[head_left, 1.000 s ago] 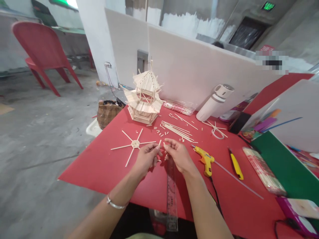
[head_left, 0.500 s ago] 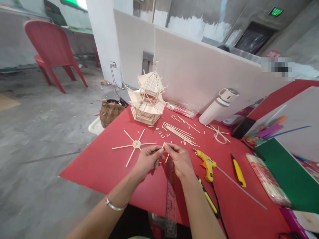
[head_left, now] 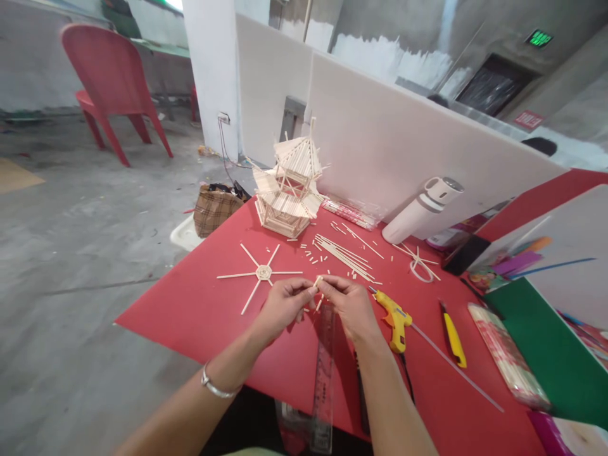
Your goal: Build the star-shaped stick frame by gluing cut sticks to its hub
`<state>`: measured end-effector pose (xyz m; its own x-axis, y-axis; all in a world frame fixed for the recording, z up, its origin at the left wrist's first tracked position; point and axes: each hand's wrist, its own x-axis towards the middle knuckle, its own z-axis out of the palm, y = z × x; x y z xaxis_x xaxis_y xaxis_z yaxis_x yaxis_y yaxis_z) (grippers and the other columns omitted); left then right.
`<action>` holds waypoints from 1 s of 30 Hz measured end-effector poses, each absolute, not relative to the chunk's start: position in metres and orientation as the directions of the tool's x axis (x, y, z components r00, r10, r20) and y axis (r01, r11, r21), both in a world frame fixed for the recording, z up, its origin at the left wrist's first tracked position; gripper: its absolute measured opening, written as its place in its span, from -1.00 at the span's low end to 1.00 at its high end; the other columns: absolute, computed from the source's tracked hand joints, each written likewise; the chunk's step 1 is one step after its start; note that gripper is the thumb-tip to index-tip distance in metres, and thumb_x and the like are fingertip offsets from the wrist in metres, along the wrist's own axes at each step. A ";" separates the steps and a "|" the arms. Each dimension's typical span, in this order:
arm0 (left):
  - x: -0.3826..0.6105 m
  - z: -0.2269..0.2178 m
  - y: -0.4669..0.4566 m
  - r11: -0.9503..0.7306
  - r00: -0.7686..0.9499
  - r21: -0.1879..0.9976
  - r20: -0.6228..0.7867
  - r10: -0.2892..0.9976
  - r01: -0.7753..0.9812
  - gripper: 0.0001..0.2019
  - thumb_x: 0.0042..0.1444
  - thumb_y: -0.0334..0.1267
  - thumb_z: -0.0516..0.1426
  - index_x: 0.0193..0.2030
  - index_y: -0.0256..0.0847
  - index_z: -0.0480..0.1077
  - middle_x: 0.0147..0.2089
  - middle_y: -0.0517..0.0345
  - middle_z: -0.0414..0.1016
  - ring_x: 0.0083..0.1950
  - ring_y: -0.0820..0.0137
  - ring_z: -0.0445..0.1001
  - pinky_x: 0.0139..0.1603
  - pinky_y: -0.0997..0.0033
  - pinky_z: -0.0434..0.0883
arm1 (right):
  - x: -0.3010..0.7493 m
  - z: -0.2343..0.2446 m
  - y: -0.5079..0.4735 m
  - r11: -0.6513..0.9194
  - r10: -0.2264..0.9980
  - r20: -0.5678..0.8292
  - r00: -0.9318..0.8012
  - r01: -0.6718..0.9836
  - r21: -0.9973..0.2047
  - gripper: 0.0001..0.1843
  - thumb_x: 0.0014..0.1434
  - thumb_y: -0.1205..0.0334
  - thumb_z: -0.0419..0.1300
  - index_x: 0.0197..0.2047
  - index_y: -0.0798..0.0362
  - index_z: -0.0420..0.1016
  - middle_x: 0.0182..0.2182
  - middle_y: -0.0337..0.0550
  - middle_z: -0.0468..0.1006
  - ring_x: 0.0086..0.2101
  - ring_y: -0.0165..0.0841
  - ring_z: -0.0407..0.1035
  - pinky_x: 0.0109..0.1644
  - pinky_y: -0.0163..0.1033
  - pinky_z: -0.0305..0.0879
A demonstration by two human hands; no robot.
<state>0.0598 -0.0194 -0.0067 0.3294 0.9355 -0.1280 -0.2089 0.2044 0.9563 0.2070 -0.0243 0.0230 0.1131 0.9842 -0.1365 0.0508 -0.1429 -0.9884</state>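
Observation:
My left hand (head_left: 284,305) and my right hand (head_left: 350,306) meet over the red table (head_left: 190,310), fingertips pinched together on a short pale stick piece (head_left: 317,281). Another short piece shows just below the fingers, and I cannot tell which hand holds it. A clear ruler (head_left: 324,373) lies under my right wrist. To the left lies a six-armed stick star (head_left: 261,273). Behind it stands a stick pagoda model (head_left: 289,183). A bundle of long sticks (head_left: 342,254) and scattered cut bits lie just beyond my hands.
A yellow glue gun (head_left: 395,318) with a glue stick lies right of my right hand, then a yellow utility knife (head_left: 454,339) and a wrapped stick packet (head_left: 507,356). A white flask (head_left: 420,209) leans on the white partition. A checked bag (head_left: 216,210) and red chair (head_left: 112,76) stand on the floor.
My hands closed from slightly apart to fingertips touching on the short stick piece. The view shifted a little; the table items stayed put.

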 end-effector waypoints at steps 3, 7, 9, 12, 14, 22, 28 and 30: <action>0.060 -0.009 -0.019 0.212 0.337 0.955 -0.134 0.932 -0.206 -0.72 0.11 -0.05 0.18 -0.29 -0.27 0.47 -0.49 0.22 0.47 -0.73 0.62 0.23 -0.80 0.62 0.14 | 0.208 0.021 -0.023 -0.126 0.988 -0.124 0.087 0.025 -0.992 -0.73 -0.09 0.05 0.42 -0.29 -0.02 0.66 -0.33 -0.22 0.65 -0.26 -0.34 0.46 -0.07 -0.22 0.33; 0.060 -0.011 -0.020 0.211 0.338 0.959 -0.138 0.931 -0.189 -0.72 0.12 -0.06 0.17 -0.33 -0.27 0.48 -0.47 0.20 0.49 -0.73 0.61 0.22 -0.80 0.60 0.14 | 0.208 0.017 -0.022 -0.113 0.991 -0.115 0.068 -0.040 -0.993 -0.77 -0.10 0.09 0.44 -0.34 -0.01 0.66 -0.37 -0.22 0.63 -0.29 -0.36 0.45 -0.07 -0.22 0.31; 0.060 -0.012 -0.020 0.209 0.337 0.962 -0.141 0.931 -0.176 -0.72 0.13 -0.07 0.16 -0.37 -0.28 0.48 -0.49 0.20 0.48 -0.74 0.62 0.20 -0.77 0.59 0.17 | 0.209 0.016 -0.022 -0.117 0.990 -0.121 0.070 -0.064 -0.991 -0.78 -0.11 0.10 0.44 -0.37 0.00 0.65 -0.39 -0.23 0.62 -0.30 -0.37 0.44 -0.07 -0.22 0.31; 0.060 -0.014 -0.020 0.212 0.360 0.964 -0.144 0.922 -0.158 -0.70 0.14 -0.07 0.14 -0.41 -0.28 0.48 -0.57 0.22 0.42 -0.74 0.62 0.18 -0.72 0.56 0.21 | 0.209 0.014 -0.022 -0.132 0.988 -0.139 0.073 -0.091 -0.987 -0.78 -0.12 0.09 0.44 -0.39 0.02 0.65 -0.43 -0.24 0.60 -0.34 -0.39 0.42 -0.11 -0.22 0.31; 0.060 -0.014 -0.020 0.208 0.377 0.967 -0.139 0.916 -0.149 -0.68 0.15 -0.07 0.13 -0.44 -0.29 0.47 -0.63 0.24 0.36 -0.73 0.60 0.18 -0.71 0.56 0.20 | 0.209 0.014 -0.023 -0.141 0.985 -0.151 0.082 -0.111 -0.984 -0.77 -0.13 0.09 0.45 -0.41 0.03 0.64 -0.44 -0.24 0.59 -0.36 -0.40 0.41 -0.14 -0.24 0.31; 0.062 -0.001 -0.021 0.212 0.356 0.966 -0.147 0.923 -0.151 -0.73 0.12 -0.13 0.12 -0.48 -0.26 0.43 -0.59 0.27 0.36 -0.70 0.64 0.10 -0.64 0.56 0.18 | 0.202 0.014 -0.022 -0.194 0.964 -0.223 0.147 -0.188 -0.963 -0.69 -0.22 0.07 0.47 -0.42 0.06 0.62 -0.51 -0.24 0.55 -0.47 -0.44 0.35 -0.37 -0.30 0.26; 0.062 0.005 -0.021 0.215 0.352 0.963 -0.147 0.925 -0.162 -0.76 0.11 -0.15 0.11 -0.48 -0.25 0.40 -0.60 0.30 0.33 -0.66 0.61 0.13 -0.62 0.55 0.20 | 0.197 0.018 -0.022 -0.203 0.953 -0.243 0.182 -0.214 -0.956 -0.67 -0.27 0.06 0.48 -0.44 0.08 0.60 -0.53 -0.24 0.53 -0.51 -0.46 0.31 -0.44 -0.32 0.20; 0.062 0.005 -0.021 0.212 0.353 0.963 -0.143 0.925 -0.166 -0.77 0.11 -0.16 0.11 -0.48 -0.24 0.40 -0.61 0.31 0.30 -0.65 0.60 0.13 -0.61 0.55 0.20 | 0.196 0.018 -0.021 -0.202 0.952 -0.243 0.187 -0.213 -0.956 -0.66 -0.28 0.06 0.48 -0.44 0.08 0.60 -0.53 -0.24 0.53 -0.50 -0.46 0.31 -0.44 -0.32 0.20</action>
<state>0.0619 -0.0214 0.0051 0.3533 0.9245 -0.1430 -0.1663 0.2125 0.9629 0.1964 -0.0215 0.0179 0.1869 0.9519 -0.2428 -0.2134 -0.2020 -0.9559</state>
